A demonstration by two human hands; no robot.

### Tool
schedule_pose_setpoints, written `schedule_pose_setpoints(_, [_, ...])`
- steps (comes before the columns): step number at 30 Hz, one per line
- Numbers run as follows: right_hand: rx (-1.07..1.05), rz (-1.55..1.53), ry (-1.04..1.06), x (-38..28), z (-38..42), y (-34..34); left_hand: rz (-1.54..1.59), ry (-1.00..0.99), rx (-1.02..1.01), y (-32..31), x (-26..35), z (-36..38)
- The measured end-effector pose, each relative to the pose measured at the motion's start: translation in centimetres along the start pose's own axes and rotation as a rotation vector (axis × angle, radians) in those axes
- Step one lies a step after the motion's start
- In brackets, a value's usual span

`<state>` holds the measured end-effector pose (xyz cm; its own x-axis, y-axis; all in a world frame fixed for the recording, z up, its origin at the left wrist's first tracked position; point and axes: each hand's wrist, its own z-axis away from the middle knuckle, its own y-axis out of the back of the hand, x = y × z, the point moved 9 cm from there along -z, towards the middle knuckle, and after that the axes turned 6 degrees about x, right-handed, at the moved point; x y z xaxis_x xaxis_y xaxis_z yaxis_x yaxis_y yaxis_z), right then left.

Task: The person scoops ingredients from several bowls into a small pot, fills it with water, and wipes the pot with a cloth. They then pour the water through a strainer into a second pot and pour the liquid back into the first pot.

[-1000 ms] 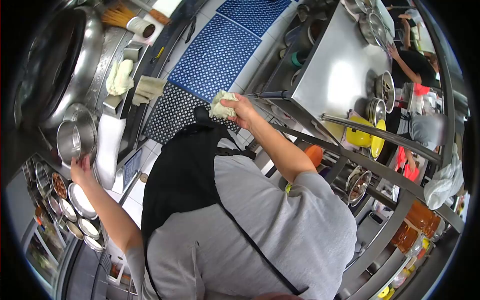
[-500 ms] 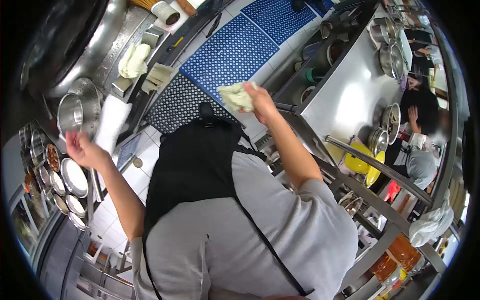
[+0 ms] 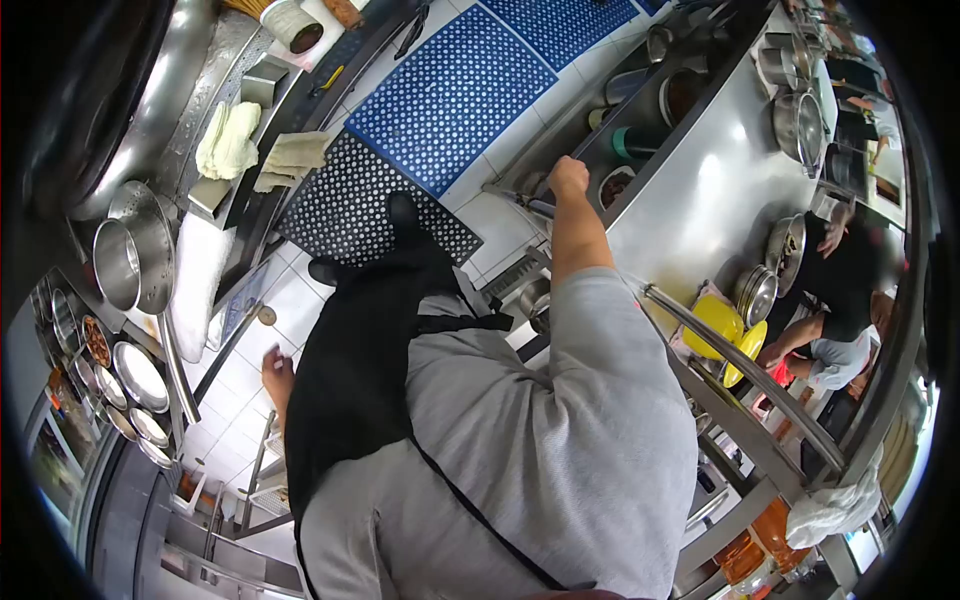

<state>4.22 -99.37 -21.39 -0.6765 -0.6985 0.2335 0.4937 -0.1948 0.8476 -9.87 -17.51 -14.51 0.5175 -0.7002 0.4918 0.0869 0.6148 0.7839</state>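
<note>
My right hand (image 3: 570, 178) is closed in a fist beside the near left edge of the steel counter (image 3: 690, 190), close to a metal rail. What its fingers hold, if anything, is hidden; the pale cloth seen earlier in this hand no longer shows. Low beside my black apron (image 3: 350, 350), my left hand (image 3: 278, 377) hangs with its fingers loosely apart and nothing in them. To its upper left, a perforated strainer ladle (image 3: 150, 235) and a round metal ladle (image 3: 117, 265) rest by the wok station, handles pointing down.
A pale folded cloth (image 3: 228, 140) and a beige cloth (image 3: 292, 160) lie along the stove edge. Several seasoning bowls (image 3: 140, 375) stand at left. Blue mats (image 3: 450, 100) cover the floor. Yellow bowls (image 3: 715, 325) and metal pans are at right, where other people work.
My right hand has moved right toward the counter edge, and its cloth has gone from view. My left hand has dropped from near the ladles to beside my apron. My body has turned.
</note>
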Motion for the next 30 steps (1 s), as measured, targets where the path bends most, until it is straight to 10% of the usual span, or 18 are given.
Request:
schedule_pose_setpoints(6, [-0.027, 0.008, -0.077, 0.6, -0.6, -1.9, -0.214, -0.038, -0.026, 3.9, -12.1, 5.7])
schedule_pose_setpoints(9, [-0.006, 0.004, -0.111, 2.0, -2.5, -4.8, -0.303, -0.181, -0.090, 3.9, -10.8, 6.9])
schedule_pose_setpoints(10, [0.016, -0.010, -0.136, 2.6, -2.9, -5.4, -0.086, 0.221, -0.159, 3.1, -13.0, 8.0])
schedule_pose_setpoints(13, [-0.050, 0.043, -0.170, 3.0, -2.3, -4.2, -0.140, 0.061, -0.175, 1.3, -6.7, 7.6])
schedule_pose_setpoints(24, [-0.500, 0.764, 0.699, 6.6, -8.8, -29.1, 0.084, 0.375, -0.496, -4.7, 2.2, 3.9])
schedule_pose_setpoints(30, [-0.001, 0.398, 0.183, 10.1, -11.1, -25.7, 0.207, 0.432, -0.406, -3.9, 3.9, 2.0])
